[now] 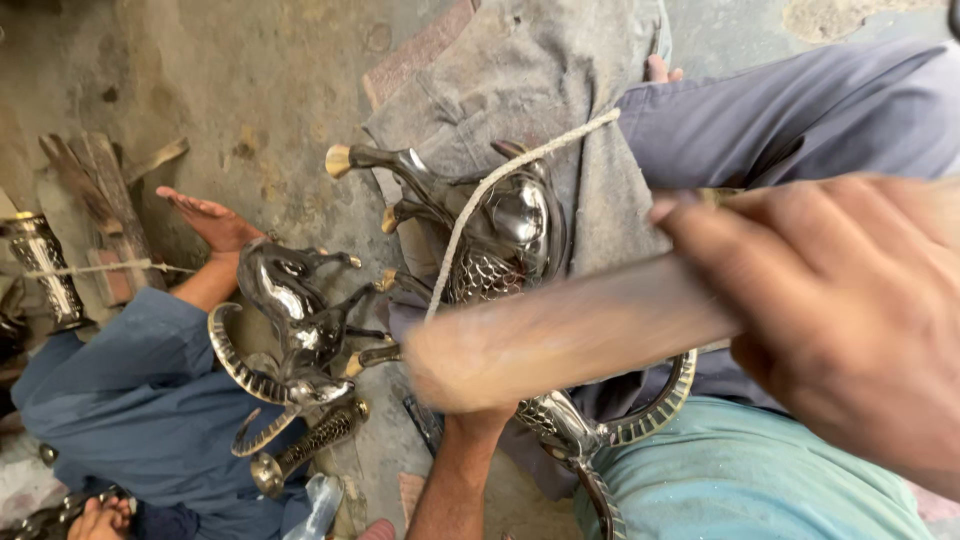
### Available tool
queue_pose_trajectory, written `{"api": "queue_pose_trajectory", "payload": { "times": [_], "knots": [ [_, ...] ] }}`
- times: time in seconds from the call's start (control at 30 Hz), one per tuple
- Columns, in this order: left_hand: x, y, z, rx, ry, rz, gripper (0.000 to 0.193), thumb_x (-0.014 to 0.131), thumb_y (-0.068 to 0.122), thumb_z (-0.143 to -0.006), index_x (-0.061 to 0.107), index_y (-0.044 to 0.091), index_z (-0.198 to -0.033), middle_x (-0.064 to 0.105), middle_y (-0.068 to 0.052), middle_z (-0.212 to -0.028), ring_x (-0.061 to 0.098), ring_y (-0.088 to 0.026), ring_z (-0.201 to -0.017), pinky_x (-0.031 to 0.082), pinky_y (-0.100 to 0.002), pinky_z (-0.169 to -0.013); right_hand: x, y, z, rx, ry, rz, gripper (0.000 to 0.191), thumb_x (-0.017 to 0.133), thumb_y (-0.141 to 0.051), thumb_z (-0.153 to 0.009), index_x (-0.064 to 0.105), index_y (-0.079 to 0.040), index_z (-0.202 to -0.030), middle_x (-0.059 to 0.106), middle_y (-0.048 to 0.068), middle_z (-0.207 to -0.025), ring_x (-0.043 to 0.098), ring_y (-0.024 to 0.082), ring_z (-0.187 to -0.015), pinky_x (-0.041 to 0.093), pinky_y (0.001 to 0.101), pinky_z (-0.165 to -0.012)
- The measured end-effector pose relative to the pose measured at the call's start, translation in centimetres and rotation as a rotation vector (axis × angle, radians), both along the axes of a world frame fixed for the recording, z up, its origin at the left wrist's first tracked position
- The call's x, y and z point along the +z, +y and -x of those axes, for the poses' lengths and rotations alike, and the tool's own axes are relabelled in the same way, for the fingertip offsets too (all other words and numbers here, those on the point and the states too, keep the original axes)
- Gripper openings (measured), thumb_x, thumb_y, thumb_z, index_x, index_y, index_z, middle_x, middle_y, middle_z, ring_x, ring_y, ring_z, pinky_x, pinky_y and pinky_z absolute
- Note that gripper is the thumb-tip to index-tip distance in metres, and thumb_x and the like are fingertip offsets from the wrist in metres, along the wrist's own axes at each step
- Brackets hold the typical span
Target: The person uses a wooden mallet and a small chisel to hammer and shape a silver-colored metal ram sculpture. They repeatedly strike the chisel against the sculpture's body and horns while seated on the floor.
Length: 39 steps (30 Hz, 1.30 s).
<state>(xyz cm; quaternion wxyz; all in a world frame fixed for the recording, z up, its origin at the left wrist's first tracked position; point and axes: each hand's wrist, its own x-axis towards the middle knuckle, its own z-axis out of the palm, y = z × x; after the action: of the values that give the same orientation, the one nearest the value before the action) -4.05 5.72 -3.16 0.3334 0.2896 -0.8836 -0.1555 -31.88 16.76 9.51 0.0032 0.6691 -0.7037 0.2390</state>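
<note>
My right hand (850, 320) fills the near right of the view, its fingers (720, 215) curled shut around one end of a long pale wooden stick (600, 325). The stick runs leftward across my lap and is smeared by motion. At its far end sits my left hand (465, 365), so blurred that I cannot tell whether it grips the stick or only rests against it; my forearm comes up to it from the bottom edge.

Under the stick lies a polished metal antelope figure (510, 225) with brass-coloured hooves, on a grey cloth (540, 80) spread over my lap. Its ridged curved horns (660, 400) show below the stick, near my light blue trouser leg. A white cord (500, 180) crosses the figure's body, touching it, and rises toward the upper right.

To the left, well apart from my hands, a second dark metal antelope figure (290, 320) rests against another person in blue clothing (130, 400), whose open hand (210, 220) lies on the concrete floor (250, 90). A patterned metal vase (40, 270) stands at the far left edge, beside scraps of wood.
</note>
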Motion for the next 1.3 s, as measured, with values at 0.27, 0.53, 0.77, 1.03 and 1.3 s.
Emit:
{"api": "queue_pose_trajectory", "payload": {
  "times": [0.27, 0.53, 0.77, 1.03, 1.3],
  "knots": [
    [1.7, -1.2, -0.2, -0.156, -0.112, 0.018, 0.035, 0.08, 0.011, -0.083, 0.062, 0.005, -0.113, 0.072, -0.014, -0.098, 0.074, -0.03, -0.084, 0.06, -0.04, -0.071, 0.2, 1.3, 0.6, -0.067, 0.139, -0.117, 0.065, 0.084, -0.006, -0.064, 0.071, -0.008, -0.128, 0.072, 0.011, -0.103, 0.067, 0.027, -0.089, 0.053, 0.0397, -0.08],
    [4.1, -1.3, 2.2, -0.13, -0.147, -0.053, 0.041, 0.082, 0.002, -0.087, 0.058, 0.005, -0.12, 0.069, -0.009, -0.099, 0.071, -0.022, -0.076, 0.057, -0.034, -0.062, -1.4, 3.0, 0.9, -0.204, -0.196, -0.062, 0.07, 0.078, 0.005, -0.055, 0.068, -0.003, -0.124, 0.07, 0.013, -0.106, 0.068, 0.031, -0.096, 0.052, 0.0437, -0.084],
    [6.8, -0.8, 4.4, -0.187, -0.27, -0.088, 0.028, 0.08, 0.011, -0.092, 0.065, 0.008, -0.115, 0.068, -0.008, -0.101, 0.072, -0.021, -0.078, 0.058, -0.035, -0.064, -5.3, 5.9, -0.1, -0.245, -0.197, -0.004, 0.067, 0.081, -0.005, -0.066, 0.063, -0.007, -0.13, 0.068, 0.013, -0.109, 0.064, 0.034, -0.097, 0.05, 0.0462, -0.086],
    [7.5, -1.4, 5.0, -0.09, -0.038, -0.193, 0.016, 0.076, 0.009, -0.095, 0.066, 0.008, -0.108, 0.071, -0.006, -0.099, 0.073, -0.02, -0.081, 0.06, -0.031, -0.067, -11.5, 7.4, 2.0, -0.432, -0.342, -0.495, 0.056, 0.073, -0.019, -0.079, 0.06, -0.008, -0.133, 0.069, 0.015, -0.108, 0.067, 0.038, -0.098, 0.053, 0.0477, -0.081],
    [2.2, -0.9, 1.7, 0.308, 0.598, -0.663, 0.03, 0.059, 0.004, -0.101, 0.037, -0.002, -0.122, 0.067, -0.02, -0.092, 0.074, -0.024, -0.083, 0.07, -0.036, -0.068, -7.7, 9.3, 0.8, -0.137, -1.047, -0.557, 0.059, 0.074, -0.037, -0.087, 0.059, -0.008, -0.136, 0.071, 0.014, -0.108, 0.069, 0.034, -0.097, 0.056, 0.0445, -0.081]
  ]
}}
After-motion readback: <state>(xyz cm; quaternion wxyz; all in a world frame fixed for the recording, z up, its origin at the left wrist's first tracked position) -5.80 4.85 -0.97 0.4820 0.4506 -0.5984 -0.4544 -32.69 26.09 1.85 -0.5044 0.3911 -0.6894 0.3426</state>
